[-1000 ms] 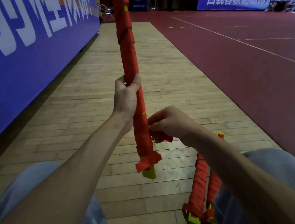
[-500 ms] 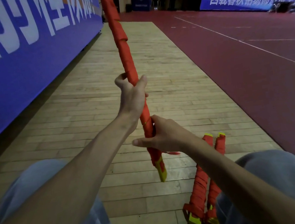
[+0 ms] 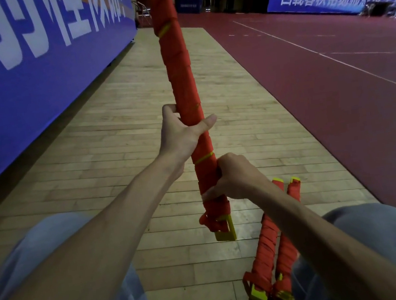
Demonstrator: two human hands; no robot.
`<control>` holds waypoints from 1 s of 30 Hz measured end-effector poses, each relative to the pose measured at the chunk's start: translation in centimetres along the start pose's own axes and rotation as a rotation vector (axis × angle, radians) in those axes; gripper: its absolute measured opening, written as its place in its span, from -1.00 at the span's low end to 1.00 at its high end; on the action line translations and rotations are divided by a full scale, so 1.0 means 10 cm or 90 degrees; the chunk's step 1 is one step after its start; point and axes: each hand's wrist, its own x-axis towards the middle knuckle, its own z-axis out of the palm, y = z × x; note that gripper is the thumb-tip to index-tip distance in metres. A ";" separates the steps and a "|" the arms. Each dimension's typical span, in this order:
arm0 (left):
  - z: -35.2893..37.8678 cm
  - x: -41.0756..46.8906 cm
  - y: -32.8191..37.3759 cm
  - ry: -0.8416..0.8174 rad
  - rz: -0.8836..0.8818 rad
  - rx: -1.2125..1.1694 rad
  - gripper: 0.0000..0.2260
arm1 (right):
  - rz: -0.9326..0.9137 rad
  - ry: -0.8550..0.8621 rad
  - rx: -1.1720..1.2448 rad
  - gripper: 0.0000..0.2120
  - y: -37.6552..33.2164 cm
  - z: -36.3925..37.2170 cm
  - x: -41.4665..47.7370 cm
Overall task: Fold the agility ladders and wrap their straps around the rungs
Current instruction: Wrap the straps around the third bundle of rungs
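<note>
I hold a folded agility ladder (image 3: 176, 60) upright in front of me: yellow rungs bundled together and wound in red strap, with a yellow end (image 3: 225, 231) showing at the bottom. My left hand (image 3: 182, 134) grips the bundle at mid-height. My right hand (image 3: 233, 178) grips it lower down, thumb pressed across the strap. A loose red strap end (image 3: 207, 221) hangs by the bottom.
Two more wrapped ladder bundles (image 3: 269, 248) lie on the wooden floor (image 3: 117, 147) beside my right knee. A blue banner wall (image 3: 20, 72) runs along the left. Red court flooring (image 3: 333, 83) spreads to the right. My knees fill the bottom corners.
The bundle tilted left and then came back nearly upright. My right hand moved from pinching the strap beside the bundle to gripping its lower part.
</note>
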 end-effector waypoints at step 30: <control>1.32 -0.13 -1.22 -0.264 -0.242 -0.055 -0.47 | 0.168 0.092 0.182 -0.74 1.53 -0.19 0.15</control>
